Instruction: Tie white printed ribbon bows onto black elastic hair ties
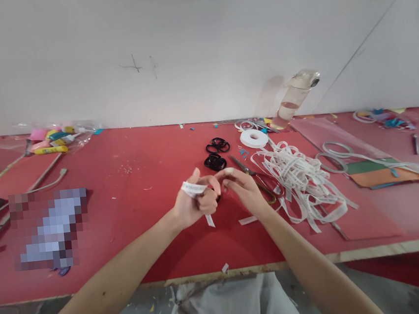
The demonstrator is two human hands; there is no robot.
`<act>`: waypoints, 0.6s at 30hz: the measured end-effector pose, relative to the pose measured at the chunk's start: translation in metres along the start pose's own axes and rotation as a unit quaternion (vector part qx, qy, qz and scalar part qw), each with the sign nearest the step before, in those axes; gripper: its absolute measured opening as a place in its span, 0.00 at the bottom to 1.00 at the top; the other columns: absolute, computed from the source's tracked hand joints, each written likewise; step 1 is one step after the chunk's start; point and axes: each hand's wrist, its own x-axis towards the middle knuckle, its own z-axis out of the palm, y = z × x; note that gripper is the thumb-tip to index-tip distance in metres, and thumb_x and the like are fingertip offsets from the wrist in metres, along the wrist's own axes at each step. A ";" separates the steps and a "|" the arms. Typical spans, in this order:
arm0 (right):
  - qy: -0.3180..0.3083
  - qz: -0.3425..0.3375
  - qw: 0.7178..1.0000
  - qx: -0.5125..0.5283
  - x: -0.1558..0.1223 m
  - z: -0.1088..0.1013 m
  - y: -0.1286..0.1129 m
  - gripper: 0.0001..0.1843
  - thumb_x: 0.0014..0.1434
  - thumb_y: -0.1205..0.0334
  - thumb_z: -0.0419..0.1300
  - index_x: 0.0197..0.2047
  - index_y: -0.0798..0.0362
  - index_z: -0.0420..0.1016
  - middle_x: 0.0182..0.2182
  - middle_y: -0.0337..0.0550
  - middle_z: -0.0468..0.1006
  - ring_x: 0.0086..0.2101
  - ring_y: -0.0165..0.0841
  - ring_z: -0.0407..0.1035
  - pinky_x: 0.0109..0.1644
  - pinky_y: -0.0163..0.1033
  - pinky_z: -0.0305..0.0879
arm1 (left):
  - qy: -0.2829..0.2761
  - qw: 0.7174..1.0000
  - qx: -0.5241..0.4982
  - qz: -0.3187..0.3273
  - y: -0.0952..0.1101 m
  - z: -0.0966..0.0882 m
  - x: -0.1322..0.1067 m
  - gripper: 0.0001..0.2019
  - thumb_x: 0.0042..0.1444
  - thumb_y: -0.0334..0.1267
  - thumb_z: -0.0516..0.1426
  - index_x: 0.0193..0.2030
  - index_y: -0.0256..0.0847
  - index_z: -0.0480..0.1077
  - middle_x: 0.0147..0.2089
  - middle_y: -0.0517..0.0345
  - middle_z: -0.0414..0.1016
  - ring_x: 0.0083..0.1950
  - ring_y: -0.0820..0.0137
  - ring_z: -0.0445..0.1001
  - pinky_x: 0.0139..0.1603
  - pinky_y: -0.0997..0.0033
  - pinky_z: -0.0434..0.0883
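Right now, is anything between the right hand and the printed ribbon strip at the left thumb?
Yes: in this view, curled fingers of the left hand lie between the right hand and the printed ribbon strip.

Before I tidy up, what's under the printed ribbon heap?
Red tabletop shows through gaps in the printed ribbon heap, with scissors at its left edge; anything beneath the dense middle is covered.

A part-filled bottle (293,102) stands by the white board (192,55), colourful bagged items (52,136) lying farther left.
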 end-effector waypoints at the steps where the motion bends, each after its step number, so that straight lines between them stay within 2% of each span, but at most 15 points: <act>1: 0.012 -0.001 1.000 0.010 0.000 0.000 -0.001 0.12 0.62 0.55 0.58 0.45 0.53 0.75 0.42 0.45 0.78 0.43 0.33 0.72 0.50 0.38 0.69 | -0.025 0.999 0.008 -0.036 -0.003 0.001 -0.001 0.30 0.66 0.56 0.42 0.32 0.34 0.73 0.14 0.72 0.42 0.15 0.80 0.38 0.16 0.79 0.45; 3: -0.012 0.013 0.999 0.029 0.000 0.002 -0.005 0.16 0.62 0.56 0.60 0.51 0.52 0.74 0.48 0.46 0.76 0.48 0.34 0.71 0.55 0.40 0.67 | -0.078 0.990 0.027 -0.112 -0.012 0.005 -0.002 0.30 0.64 0.60 0.43 0.33 0.33 0.72 0.14 0.72 0.42 0.14 0.80 0.38 0.16 0.78 0.44; 6: -0.123 0.057 0.988 0.074 -0.004 0.009 -0.013 0.20 0.62 0.55 0.60 0.55 0.51 0.73 0.47 0.47 0.77 0.44 0.32 0.71 0.51 0.39 0.69 | -0.153 0.968 0.062 -0.188 -0.025 0.012 -0.006 0.33 0.61 0.64 0.43 0.34 0.33 0.72 0.14 0.72 0.44 0.14 0.79 0.38 0.17 0.74 0.42; 10: -0.242 0.087 0.955 0.146 -0.008 0.014 -0.016 0.18 0.59 0.53 0.63 0.50 0.53 0.77 0.45 0.48 0.78 0.44 0.33 0.72 0.50 0.40 0.70 | -0.189 0.950 0.090 -0.231 -0.032 0.018 -0.009 0.35 0.59 0.67 0.42 0.36 0.34 0.72 0.14 0.71 0.44 0.14 0.78 0.38 0.18 0.72 0.39; 13: -0.273 0.104 0.940 0.177 -0.009 0.011 -0.013 0.17 0.58 0.53 0.64 0.46 0.55 0.78 0.42 0.47 0.79 0.43 0.34 0.74 0.49 0.40 0.71 | -0.185 0.949 0.088 -0.241 -0.031 0.019 -0.010 0.35 0.58 0.68 0.43 0.36 0.34 0.72 0.15 0.71 0.42 0.15 0.78 0.37 0.19 0.72 0.39; 18: -0.280 0.111 0.945 0.126 -0.007 0.001 -0.008 0.18 0.60 0.53 0.63 0.48 0.57 0.77 0.42 0.47 0.79 0.42 0.33 0.74 0.46 0.36 0.70 | -0.192 0.951 0.072 -0.229 -0.027 0.019 -0.009 0.35 0.58 0.68 0.44 0.37 0.33 0.71 0.14 0.72 0.45 0.14 0.78 0.38 0.17 0.73 0.40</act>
